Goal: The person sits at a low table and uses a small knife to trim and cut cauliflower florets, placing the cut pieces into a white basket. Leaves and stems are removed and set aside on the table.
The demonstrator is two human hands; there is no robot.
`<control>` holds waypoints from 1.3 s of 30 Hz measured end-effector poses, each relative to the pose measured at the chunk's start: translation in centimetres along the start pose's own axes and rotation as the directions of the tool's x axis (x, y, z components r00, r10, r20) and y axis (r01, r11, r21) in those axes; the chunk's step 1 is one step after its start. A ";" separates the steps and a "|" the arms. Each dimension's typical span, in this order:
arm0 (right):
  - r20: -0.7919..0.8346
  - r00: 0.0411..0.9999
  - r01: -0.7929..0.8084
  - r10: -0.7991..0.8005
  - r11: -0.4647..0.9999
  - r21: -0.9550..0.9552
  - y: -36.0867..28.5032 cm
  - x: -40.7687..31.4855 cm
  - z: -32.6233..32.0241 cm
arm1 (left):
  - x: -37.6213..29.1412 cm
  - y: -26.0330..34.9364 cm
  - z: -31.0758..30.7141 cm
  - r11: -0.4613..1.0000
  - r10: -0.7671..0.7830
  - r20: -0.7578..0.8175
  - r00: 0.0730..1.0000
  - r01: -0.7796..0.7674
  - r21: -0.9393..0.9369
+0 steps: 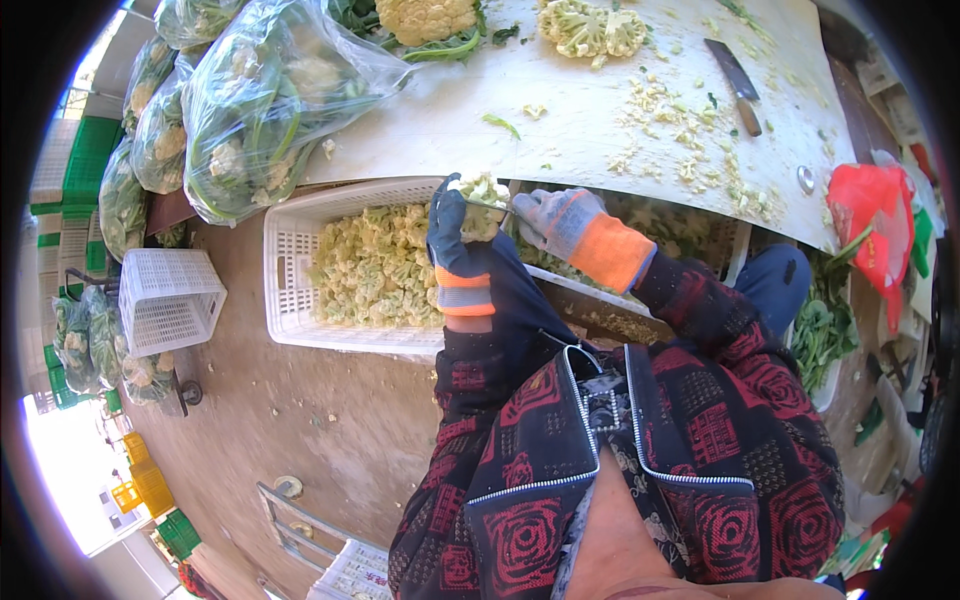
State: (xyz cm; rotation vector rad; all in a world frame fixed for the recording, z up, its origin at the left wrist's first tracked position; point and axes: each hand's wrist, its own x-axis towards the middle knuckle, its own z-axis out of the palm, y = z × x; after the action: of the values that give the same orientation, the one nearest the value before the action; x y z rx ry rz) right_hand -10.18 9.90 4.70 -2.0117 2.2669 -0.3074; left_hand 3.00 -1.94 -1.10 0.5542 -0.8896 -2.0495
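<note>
My left hand (459, 236), in a dark-palmed work glove with an orange and grey cuff, holds a piece of cauliflower (481, 206) upright above a crate. From the right, my right hand (559, 221), in a grey and orange glove, grips a thin knife (487, 205) whose dark blade lies against the cauliflower. Below and left, cut florets (375, 262) fill much of a white plastic crate (279, 315). A cleaver with a wooden handle (739, 88) lies on the white tabletop (450, 112), near a partly cut cauliflower head (592, 28) and scattered crumbs.
Plastic-bagged cauliflowers (255, 112) are heaped at the table's left end. An empty white crate (172, 300) stands beyond the floret crate. Under the table's edge is another crate with trimmings (660, 225). A red plastic bag (870, 217) hangs at the right, above leafy greens (821, 330).
</note>
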 end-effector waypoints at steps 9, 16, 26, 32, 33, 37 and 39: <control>0.037 0.980 0.189 -0.194 0.975 0.117 -4.0 6.0 1.8 | -1.7 4.8 -4.1 0.967 0.197 -0.063 0.978 -0.184 0.174; -0.039 0.983 0.153 -0.179 0.684 0.713 -7.1 13.1 5.3 | -3.6 7.7 -11.0 0.955 0.254 -0.092 0.963 -0.264 -0.134; -0.010 0.977 0.193 -0.214 0.856 0.479 -13.2 7.1 7.5 | -5.6 4.6 -17.2 0.949 0.315 -0.351 0.882 -0.284 0.138; 0.132 0.984 0.103 -0.116 0.989 0.106 -15.6 6.3 8.4 | -5.2 7.3 -13.9 0.946 0.191 -0.402 0.895 -0.278 -0.170; 0.126 0.985 0.108 -0.122 0.988 0.111 -15.7 6.3 8.5 | -5.0 6.9 -13.9 0.947 0.289 -0.419 0.861 -0.320 -0.003; 0.105 0.978 0.164 -0.179 0.977 0.140 -15.7 7.4 8.9 | -4.8 6.9 -13.2 0.947 0.225 -0.457 0.860 -0.304 -0.107; 0.106 0.972 0.189 -0.209 0.966 0.174 -15.3 8.0 8.9 | -4.8 7.0 -13.5 0.946 0.204 -0.424 0.882 -0.289 -0.146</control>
State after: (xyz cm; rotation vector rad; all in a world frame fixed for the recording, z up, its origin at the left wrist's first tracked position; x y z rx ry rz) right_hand 5.49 -0.45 -0.22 -2.1126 1.9042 -0.3603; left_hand 18.03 -6.25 -4.30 0.6805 -0.4665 -1.6822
